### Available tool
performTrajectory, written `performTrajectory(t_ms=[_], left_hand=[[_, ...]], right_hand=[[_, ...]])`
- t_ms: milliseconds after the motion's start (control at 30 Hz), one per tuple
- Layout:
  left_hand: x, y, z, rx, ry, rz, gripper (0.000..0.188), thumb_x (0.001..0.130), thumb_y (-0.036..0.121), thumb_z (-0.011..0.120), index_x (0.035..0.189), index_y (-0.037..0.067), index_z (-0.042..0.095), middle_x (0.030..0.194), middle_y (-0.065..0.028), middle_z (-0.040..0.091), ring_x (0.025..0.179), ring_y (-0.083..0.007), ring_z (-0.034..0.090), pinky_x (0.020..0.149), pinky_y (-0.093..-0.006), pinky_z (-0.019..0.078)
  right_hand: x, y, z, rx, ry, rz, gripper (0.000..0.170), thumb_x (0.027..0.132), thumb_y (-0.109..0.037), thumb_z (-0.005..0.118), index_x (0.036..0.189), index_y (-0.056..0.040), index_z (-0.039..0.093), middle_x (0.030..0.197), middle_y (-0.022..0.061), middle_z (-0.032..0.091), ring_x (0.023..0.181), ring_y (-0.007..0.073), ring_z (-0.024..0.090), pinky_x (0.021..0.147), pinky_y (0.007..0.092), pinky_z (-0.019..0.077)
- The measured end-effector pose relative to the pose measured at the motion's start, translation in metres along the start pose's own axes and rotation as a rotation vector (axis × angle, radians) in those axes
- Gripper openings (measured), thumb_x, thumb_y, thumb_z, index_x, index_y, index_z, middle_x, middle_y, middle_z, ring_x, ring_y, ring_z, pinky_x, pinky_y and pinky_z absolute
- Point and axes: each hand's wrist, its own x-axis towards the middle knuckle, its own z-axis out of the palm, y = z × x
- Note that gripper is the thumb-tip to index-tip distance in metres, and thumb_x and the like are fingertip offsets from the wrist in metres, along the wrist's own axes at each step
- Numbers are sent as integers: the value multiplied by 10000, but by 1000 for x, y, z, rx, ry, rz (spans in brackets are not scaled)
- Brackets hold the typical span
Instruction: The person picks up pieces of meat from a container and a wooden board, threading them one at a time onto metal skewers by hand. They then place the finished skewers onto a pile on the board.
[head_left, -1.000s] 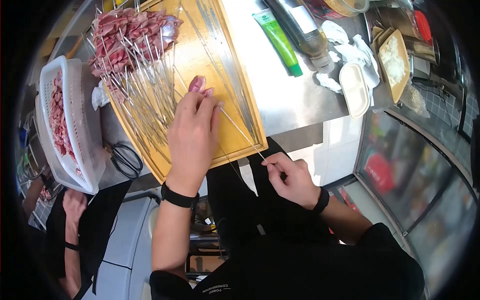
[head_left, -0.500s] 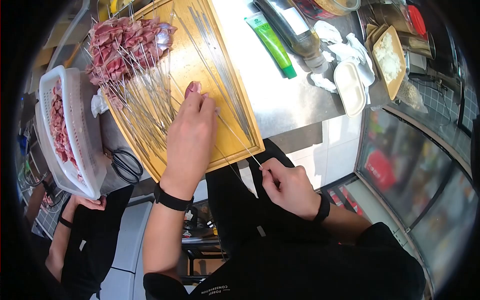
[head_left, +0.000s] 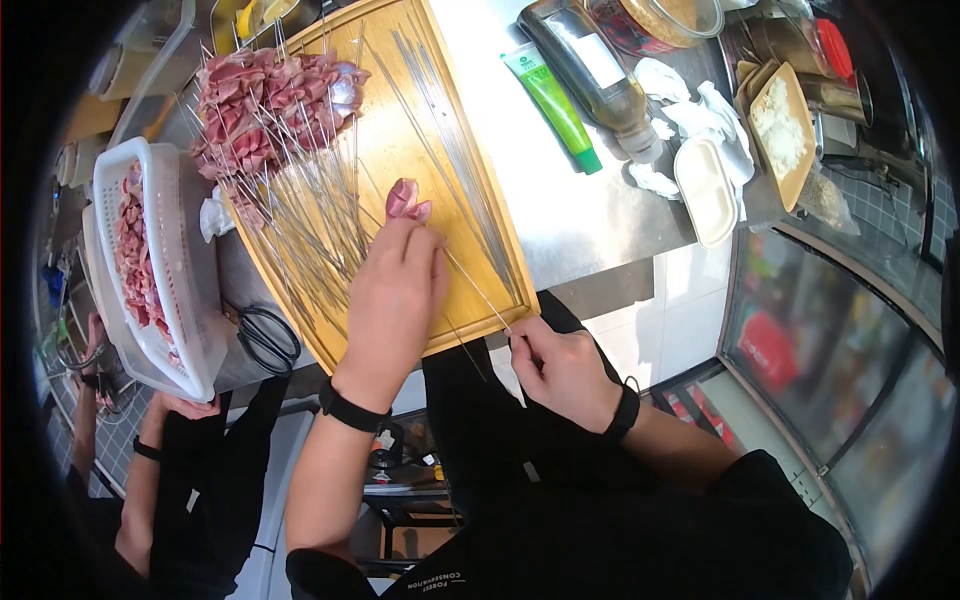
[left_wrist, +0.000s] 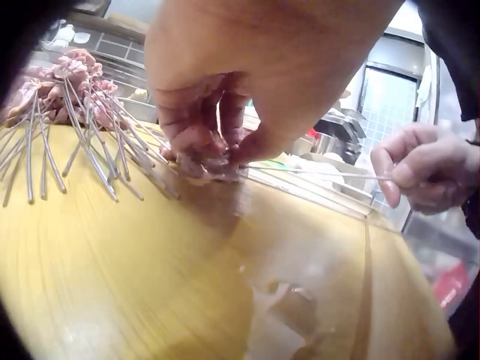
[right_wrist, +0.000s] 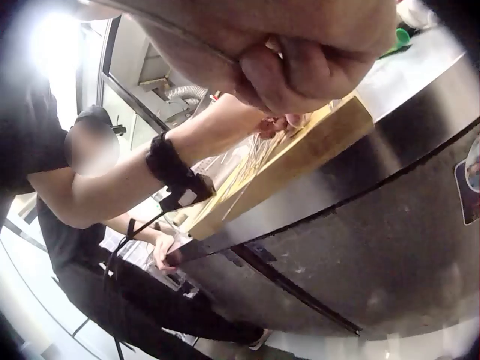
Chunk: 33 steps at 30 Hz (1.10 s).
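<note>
The left hand [head_left: 398, 290] pinches a piece of raw meat [head_left: 408, 201] above the wooden tray [head_left: 452, 339]. In the left wrist view its fingers close round the meat [left_wrist: 206, 166], with a thin metal skewer [left_wrist: 315, 172] running out to the right. The right hand [head_left: 562, 372] grips the other end of that skewer near the tray's front corner, fingers curled. Skewers threaded with meat [head_left: 270, 110] lie heaped at the tray's upper left, their bare ends toward the person. Bare skewers [head_left: 450, 140] lie along the tray's right side.
A white basket of cut meat [head_left: 145, 255] and black-handled scissors [head_left: 266, 338] stand left of the tray. To the right are a green tube [head_left: 552, 108], a dark bottle [head_left: 590, 75], crumpled tissues and an off-white dish [head_left: 705, 192]. Another person's hand [head_left: 190, 405] is at the counter's left edge.
Both hands keep their hold on the meat and skewer. Since half a second ago, the right hand has come slightly nearer the tray's corner. The bystander's hand has moved to the counter edge.
</note>
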Motion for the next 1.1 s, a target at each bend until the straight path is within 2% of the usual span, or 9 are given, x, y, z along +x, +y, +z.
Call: performTrajectory(t_ms=[33,100,200,233,433,500,733,867,1100], left_hand=[[3,0,-4,1,-3,1,155,867,6,705,998,-4,624,959,-140,609,921,-307,660,799,-383,557],[5,0,-10,-164,79,-233,139,899,37,718,1014,2,648,934,-137,612,843,-301,673,737,-376,553],[12,-2,-5,-202,176,-289,110,927,61,721,1005,2,673,909,-139,609,768,-295,677,682,-375,547],[14,0,-6,-134,138,-296,102,932,76,727,986,1,686,912,-130,607,745,-292,674,660,-383,542],[10,-11,1,-54,121,-226,152,928,99,731,1042,10,686,930,-125,589,779,-309,658,673,-402,534],[13,-7,1,-46,125,-233,158,926,98,730,1050,12,685,932,-127,585,788,-311,655,678,-405,532],[14,-8,4,-2,112,-220,186,910,55,719,1083,4,673,950,-131,594,824,-322,650,706,-408,530],[12,-9,6,-3,121,-177,208,890,27,727,1088,3,669,961,-134,604,865,-325,651,746,-406,532],[8,-11,8,-29,153,-126,165,869,-19,728,1008,-14,639,957,-144,618,901,-325,648,787,-407,534]], right_hand=[[0,2,1,3,1,2,91,908,-2,654,983,-42,622,589,89,601,472,221,630,469,327,494],[-5,4,4,54,-3,63,89,914,2,652,989,-41,632,543,65,557,437,167,592,451,299,462],[-14,8,8,104,38,55,85,925,6,643,997,-39,641,513,44,516,416,121,551,437,277,428],[-16,8,9,104,35,55,85,925,6,643,997,-39,641,513,44,516,416,121,551,437,277,428],[-11,7,8,99,57,31,82,934,6,639,1007,-30,641,511,43,513,416,120,546,437,275,417],[-7,4,4,53,4,51,97,899,-25,674,964,-42,604,616,84,611,515,232,659,496,327,524],[6,4,-6,8,-47,46,76,911,-34,659,930,-40,585,610,80,606,515,247,646,491,338,514],[9,4,-13,-23,-30,-35,88,897,6,655,963,-42,619,600,84,603,470,216,621,466,323,485],[14,0,-13,-69,-49,-61,65,900,-6,656,933,-42,613,596,97,594,482,249,621,469,349,488]])
